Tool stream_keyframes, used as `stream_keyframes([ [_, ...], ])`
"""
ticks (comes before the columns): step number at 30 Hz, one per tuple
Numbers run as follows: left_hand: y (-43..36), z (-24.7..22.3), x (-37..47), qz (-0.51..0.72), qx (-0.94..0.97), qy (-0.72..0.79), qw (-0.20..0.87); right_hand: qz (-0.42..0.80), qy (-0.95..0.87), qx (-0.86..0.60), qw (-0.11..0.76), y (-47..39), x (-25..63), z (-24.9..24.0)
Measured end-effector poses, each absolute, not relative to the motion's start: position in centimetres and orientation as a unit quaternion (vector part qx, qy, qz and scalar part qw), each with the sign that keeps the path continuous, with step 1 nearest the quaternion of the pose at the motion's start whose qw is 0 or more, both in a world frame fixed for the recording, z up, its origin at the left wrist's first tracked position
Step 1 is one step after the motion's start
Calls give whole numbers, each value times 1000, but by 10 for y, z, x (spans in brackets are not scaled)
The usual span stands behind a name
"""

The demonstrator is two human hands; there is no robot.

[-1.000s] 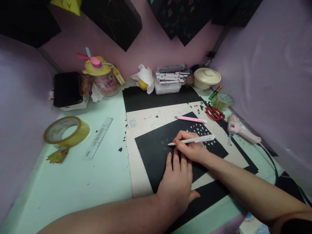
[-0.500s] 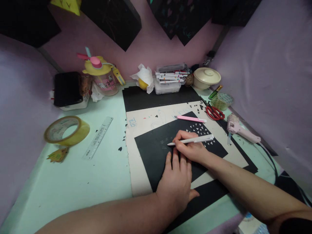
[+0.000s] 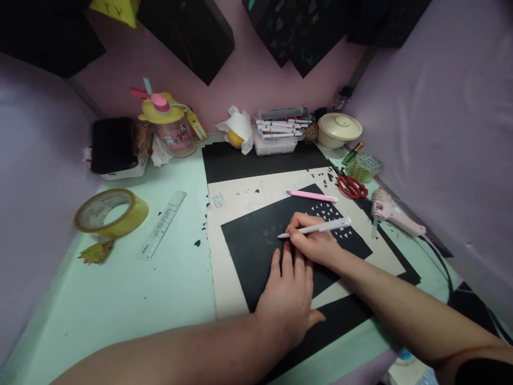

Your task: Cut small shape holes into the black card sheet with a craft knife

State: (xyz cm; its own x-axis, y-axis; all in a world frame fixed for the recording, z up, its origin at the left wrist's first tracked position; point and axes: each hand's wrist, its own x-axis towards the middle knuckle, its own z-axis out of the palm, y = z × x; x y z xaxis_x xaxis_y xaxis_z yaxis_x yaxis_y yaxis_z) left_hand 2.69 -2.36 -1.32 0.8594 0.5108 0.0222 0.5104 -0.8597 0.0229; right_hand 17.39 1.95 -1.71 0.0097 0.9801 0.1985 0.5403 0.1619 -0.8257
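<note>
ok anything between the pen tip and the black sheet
Nothing visible blocks the white pen in the right hand; the left hand rests on the black sheet near the tip, and the pink cutter lies farther away.

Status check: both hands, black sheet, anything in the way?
Right hand gripping white pen, tip at black sheet. Left hand flat on it. Pink tool across far corner.

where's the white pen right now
In the head view, right of centre: the white pen is in the right hand, its tip at the black sheet, just beyond the left hand.
</note>
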Motion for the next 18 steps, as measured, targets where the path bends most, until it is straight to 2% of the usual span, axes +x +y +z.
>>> stream_keyframes([
  [18,-24,-11,28,4,963,268,26,287,-633,-607,386,19,173,-15],
])
